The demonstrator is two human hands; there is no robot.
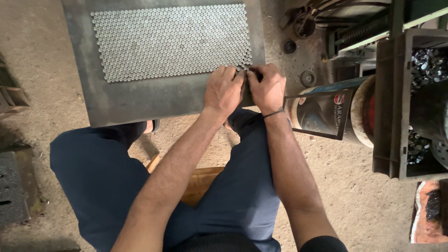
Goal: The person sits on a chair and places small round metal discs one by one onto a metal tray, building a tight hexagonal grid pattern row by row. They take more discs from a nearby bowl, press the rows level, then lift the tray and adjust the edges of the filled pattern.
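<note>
Sheet metal, a grey plate [140,100], fills the upper middle of the frame on the floor; most of it is covered by tightly packed rows of small round metal pieces [170,39], with a bare strip left along the lower edge. Both hands, left hand [223,91] and right hand [267,87], are pressed together, pinched at the block's lower right corner. A dark printed label is seen on a can [326,112] at right, beside a dark crate [389,107].

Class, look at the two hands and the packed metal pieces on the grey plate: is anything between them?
Nothing visible: the left hand and right hand rest at the lower right corner of the round metal pieces on the plate.
</note>
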